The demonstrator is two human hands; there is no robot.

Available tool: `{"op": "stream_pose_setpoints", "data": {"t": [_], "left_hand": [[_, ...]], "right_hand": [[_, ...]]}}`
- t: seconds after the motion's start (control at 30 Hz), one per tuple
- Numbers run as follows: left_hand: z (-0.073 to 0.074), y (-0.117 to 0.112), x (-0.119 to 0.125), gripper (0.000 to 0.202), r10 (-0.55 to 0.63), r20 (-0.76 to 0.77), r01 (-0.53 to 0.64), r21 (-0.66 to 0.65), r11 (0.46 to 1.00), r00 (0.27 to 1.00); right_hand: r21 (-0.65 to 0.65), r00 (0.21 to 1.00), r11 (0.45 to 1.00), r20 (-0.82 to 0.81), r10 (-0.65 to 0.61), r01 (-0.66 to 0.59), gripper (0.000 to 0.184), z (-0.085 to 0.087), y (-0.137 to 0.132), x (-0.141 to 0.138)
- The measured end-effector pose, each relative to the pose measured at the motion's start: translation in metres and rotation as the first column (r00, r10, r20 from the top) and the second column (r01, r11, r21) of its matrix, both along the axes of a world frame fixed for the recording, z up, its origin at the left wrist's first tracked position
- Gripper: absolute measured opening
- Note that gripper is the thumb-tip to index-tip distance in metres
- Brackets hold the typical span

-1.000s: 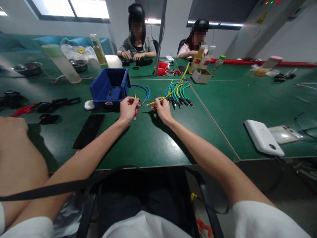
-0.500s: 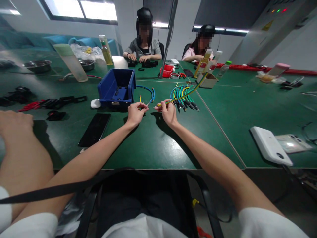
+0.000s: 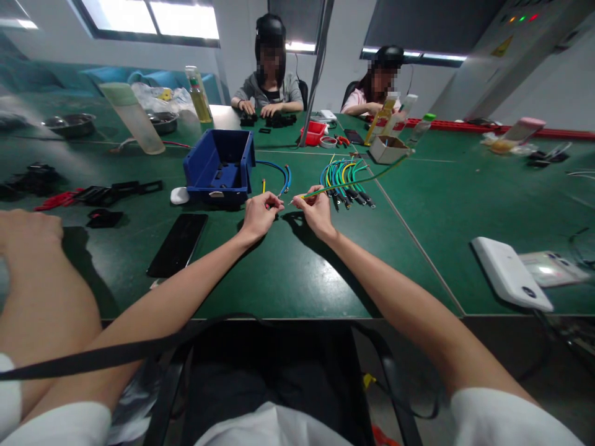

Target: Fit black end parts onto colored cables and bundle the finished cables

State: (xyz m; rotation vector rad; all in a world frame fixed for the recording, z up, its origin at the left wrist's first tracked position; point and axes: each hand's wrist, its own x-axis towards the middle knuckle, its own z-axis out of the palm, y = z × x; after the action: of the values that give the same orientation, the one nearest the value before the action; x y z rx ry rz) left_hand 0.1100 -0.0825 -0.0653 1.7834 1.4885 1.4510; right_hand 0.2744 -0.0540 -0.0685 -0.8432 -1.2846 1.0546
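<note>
My right hand [image 3: 318,214] pinches a yellow-green wire [image 3: 362,181] close to its bare end. The wire's long part bends out to the right above a bunch of blue, green and yellow cables [image 3: 346,176] with black ends, which lies on the table. Just left of it, my left hand [image 3: 260,215] is closed in a pinch, fingertips near the wire's end. What those fingertips hold is too small to make out. Behind my left hand lie blue cables [image 3: 284,176], beside a blue plastic bin [image 3: 218,164] with small dark pieces inside.
A black phone [image 3: 179,244] lies left of my forearm. Another person's arm [image 3: 32,266] rests at the left edge. A white power bank [image 3: 511,272] sits at the right. Across the table are bottles, a small cardboard box [image 3: 388,152], a red tray [image 3: 313,133] and two people.
The free end of the yellow-green wire has swung down and to the right. My left hand has moved slightly right, toward my right hand.
</note>
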Motion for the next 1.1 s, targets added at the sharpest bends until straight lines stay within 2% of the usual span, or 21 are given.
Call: {"op": "stream_pose_setpoints", "data": {"t": [0.37,0.63,0.9,1.1], "left_hand": [[0.002,-0.006,0.009,0.008,-0.015,0.026,0.015,-0.006,1.0,1.0],[-0.004,-0.003,0.01,0.014,-0.078,0.165,0.082,-0.017,0.996,0.983],[-0.002,-0.003,0.01,0.016,-0.055,0.186,0.061,-0.028,0.998,0.981],[-0.004,-0.002,0.01,0.017,-0.124,0.225,0.134,-0.029,0.991,0.966]], "right_hand": [[-0.072,0.995,0.996,-0.09,0.047,-0.053,0.052,0.002,-0.005,-0.004],[-0.112,0.992,0.992,-0.12,0.036,-0.05,0.055,0.001,-0.004,-0.004],[-0.09,0.994,0.995,-0.105,-0.042,0.033,0.052,-0.001,-0.001,-0.003],[-0.052,0.996,0.999,-0.084,-0.011,0.007,0.052,-0.002,0.0,-0.003]]}}
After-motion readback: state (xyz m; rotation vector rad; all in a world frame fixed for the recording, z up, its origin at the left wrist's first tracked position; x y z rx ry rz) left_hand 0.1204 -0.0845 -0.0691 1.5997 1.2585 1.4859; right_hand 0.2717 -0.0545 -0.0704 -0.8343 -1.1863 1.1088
